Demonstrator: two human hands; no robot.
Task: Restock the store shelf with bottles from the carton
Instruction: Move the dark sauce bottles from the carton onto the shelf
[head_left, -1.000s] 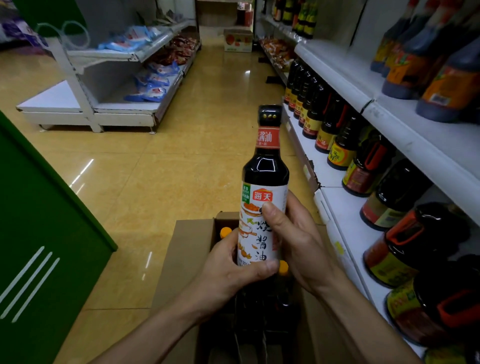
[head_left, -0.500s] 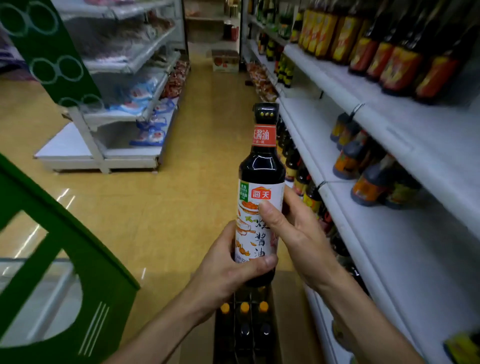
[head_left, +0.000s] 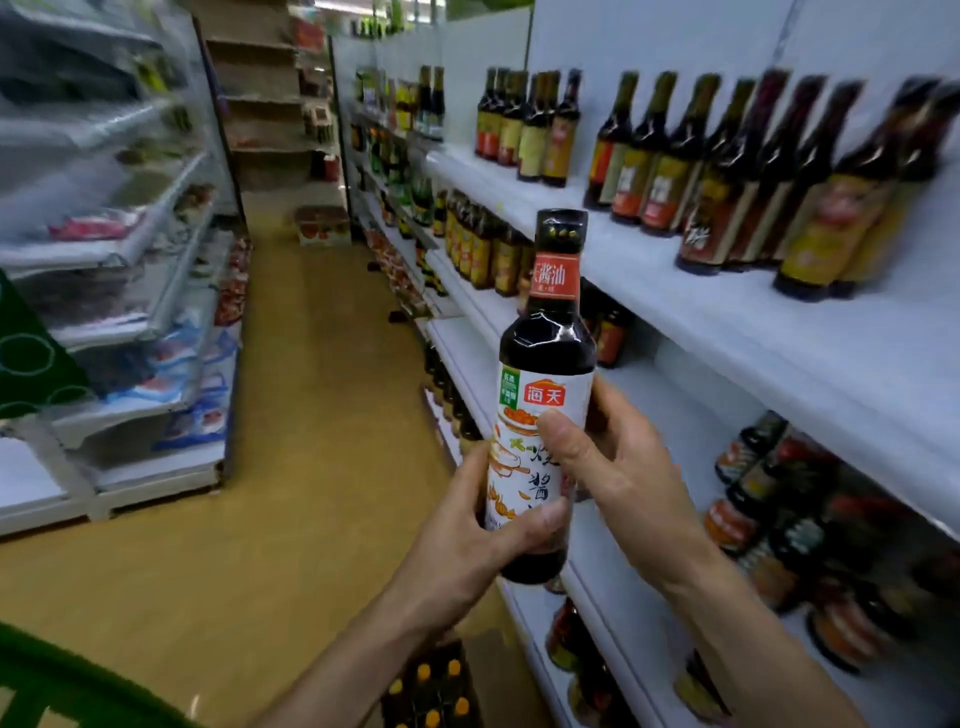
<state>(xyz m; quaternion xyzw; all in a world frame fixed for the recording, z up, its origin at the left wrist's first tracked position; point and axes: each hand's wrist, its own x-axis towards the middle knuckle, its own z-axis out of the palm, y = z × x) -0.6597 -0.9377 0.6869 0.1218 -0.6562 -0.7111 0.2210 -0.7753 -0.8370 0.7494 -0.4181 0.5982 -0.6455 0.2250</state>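
I hold a dark soy sauce bottle upright in front of me, white label with a red logo, black cap. My left hand grips its lower part and my right hand grips its label from the right. The carton stands on the floor below, with several orange-capped bottles in it. The white store shelf runs along the right, with rows of dark bottles on its upper board and a bare stretch near the bottle's cap.
Lower shelf boards on the right hold dark jugs with red handles. Across the yellow-floored aisle stands a white rack with packaged goods. A green object fills the bottom left corner.
I have raised my view and the bottle along the shelf; the upper shelf rows have come into view and the carton has dropped to the bottom edge. Both hands keep their grip.
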